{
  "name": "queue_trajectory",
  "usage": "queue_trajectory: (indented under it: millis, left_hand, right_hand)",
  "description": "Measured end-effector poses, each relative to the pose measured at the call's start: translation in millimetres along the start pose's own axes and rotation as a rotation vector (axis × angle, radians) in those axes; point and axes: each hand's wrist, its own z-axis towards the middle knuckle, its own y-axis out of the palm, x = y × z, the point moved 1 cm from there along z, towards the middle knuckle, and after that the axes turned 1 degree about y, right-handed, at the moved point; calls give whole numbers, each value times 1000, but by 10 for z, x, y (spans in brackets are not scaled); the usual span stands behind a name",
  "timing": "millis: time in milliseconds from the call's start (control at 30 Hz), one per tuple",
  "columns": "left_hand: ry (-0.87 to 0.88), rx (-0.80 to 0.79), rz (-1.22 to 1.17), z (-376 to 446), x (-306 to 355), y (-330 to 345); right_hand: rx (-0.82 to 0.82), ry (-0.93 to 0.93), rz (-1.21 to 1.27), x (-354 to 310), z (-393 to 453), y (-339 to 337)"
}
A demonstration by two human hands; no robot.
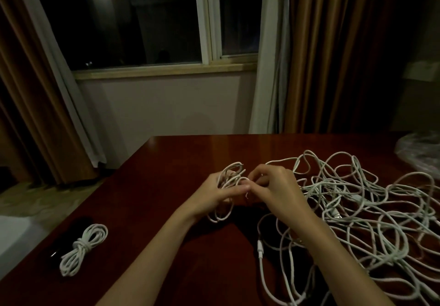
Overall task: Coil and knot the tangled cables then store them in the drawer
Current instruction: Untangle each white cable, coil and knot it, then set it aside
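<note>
L hand (215, 192) grips cable coil (227, 186), R hand (273, 186) pinches its end

One view is given, taken from the person's head. The dark red wooden table (181, 162) is seen from close above, looking forward and down. The dark window with the white frame (207, 20) is faced straight ahead.

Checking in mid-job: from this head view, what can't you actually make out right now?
- Drawer: not in the head view at all.
- Tangled cables: cut off by the right and bottom edges.
- Right hand fingertips: behind the knuckles, so its grip on the held coil in the left hand is unclear.
- Dark object beside the knotted coil: too dim to identify.
</note>
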Motion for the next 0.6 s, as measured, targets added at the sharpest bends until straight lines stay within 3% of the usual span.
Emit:
queue_trajectory:
  millis: [100,167,333,467,600]
  left_hand:
    - [-43,-23,-43,-21,22,-19]
    - [-100,-4,-212,-30,18,-58]
    - [-25,263,-724,41,-4,-148]
    - [-44,394,-837,36,-49,-172]
    - [-52,279,-758,48,-42,43]
  right_hand:
    - [26,42,70,-18,-2,-5]
    - [14,52,57,-46,-9,-1]
    - [-74,22,-44,-32,-4,14]
    - [-125,4,-120,0,-5,4]
    - [-121,-41,-153,-3,-19,17]
